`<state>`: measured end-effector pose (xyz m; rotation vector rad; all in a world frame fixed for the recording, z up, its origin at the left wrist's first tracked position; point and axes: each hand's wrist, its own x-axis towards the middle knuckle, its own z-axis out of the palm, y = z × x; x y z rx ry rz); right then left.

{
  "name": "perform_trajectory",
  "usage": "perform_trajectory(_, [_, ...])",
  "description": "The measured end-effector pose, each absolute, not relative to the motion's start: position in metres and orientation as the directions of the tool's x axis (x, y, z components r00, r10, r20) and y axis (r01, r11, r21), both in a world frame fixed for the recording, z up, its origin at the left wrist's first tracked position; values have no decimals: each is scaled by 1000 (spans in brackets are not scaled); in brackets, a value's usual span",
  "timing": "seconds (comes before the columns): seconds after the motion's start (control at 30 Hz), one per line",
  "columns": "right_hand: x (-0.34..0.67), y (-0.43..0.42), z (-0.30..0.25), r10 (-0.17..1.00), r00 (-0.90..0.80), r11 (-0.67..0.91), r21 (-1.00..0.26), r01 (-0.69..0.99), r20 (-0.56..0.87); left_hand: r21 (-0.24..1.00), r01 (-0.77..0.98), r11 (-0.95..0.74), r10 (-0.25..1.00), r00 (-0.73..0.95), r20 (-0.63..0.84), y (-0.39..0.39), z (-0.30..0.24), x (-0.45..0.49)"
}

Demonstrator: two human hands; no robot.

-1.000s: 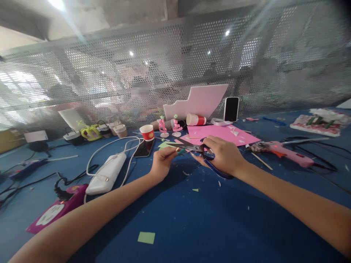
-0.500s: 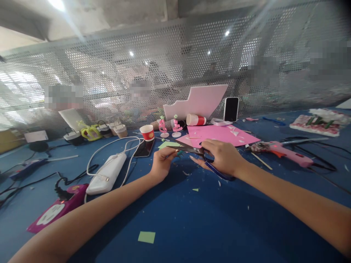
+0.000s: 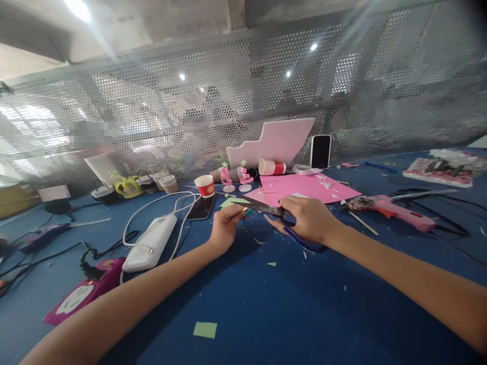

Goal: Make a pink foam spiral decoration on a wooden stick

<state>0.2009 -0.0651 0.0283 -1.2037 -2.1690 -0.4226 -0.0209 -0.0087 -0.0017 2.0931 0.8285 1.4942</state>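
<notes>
My right hand (image 3: 310, 219) is closed on the blue handles of a pair of scissors (image 3: 262, 206), whose dark blades point left and look nearly closed. My left hand (image 3: 224, 228) pinches a small green piece (image 3: 247, 212) right at the blade tips. Both hands hover over the blue table (image 3: 266, 304), just in front of a pink sheet (image 3: 304, 186).
A pink glue gun (image 3: 395, 209) lies to the right. A white power bank (image 3: 150, 242) with cables, a phone (image 3: 201, 207), a red paper cup (image 3: 205, 185) and small pink paper trees (image 3: 236, 175) stand to the left and behind. A perforated metal screen (image 3: 243, 101) backs the table. A green paper square (image 3: 205, 330) lies near me.
The scissor blades were open a second ago and have closed at the green piece. Both hands stay in the same place; the view shifted slightly.
</notes>
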Motion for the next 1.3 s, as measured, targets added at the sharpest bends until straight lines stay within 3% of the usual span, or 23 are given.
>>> perform_trajectory(0.3, [203, -64, 26, 532, -437, 481, 166, 861, 725, 697, 240, -676, 737, 239, 632, -10, 3, -19])
perform_trajectory(0.63, [208, -54, 24, 582, -200, 417, -78, 905, 788, 836, 183, -518, 843, 275, 462, -16, 3, -18])
perform_trajectory(0.8, [210, -55, 23, 602, -234, 375, -12, 927, 764, 827, 128, -548, 803, 355, 478, -14, 0, -17])
perform_trajectory(1.07, [215, -51, 23, 602, -298, 406, 38, 913, 741, 772, 198, -604, 767, 408, 495, -20, 3, -16])
perform_trajectory(1.3, [213, -52, 24, 586, -272, 292, 114, 950, 763, 837, 150, -526, 816, 367, 447, -21, 2, -16])
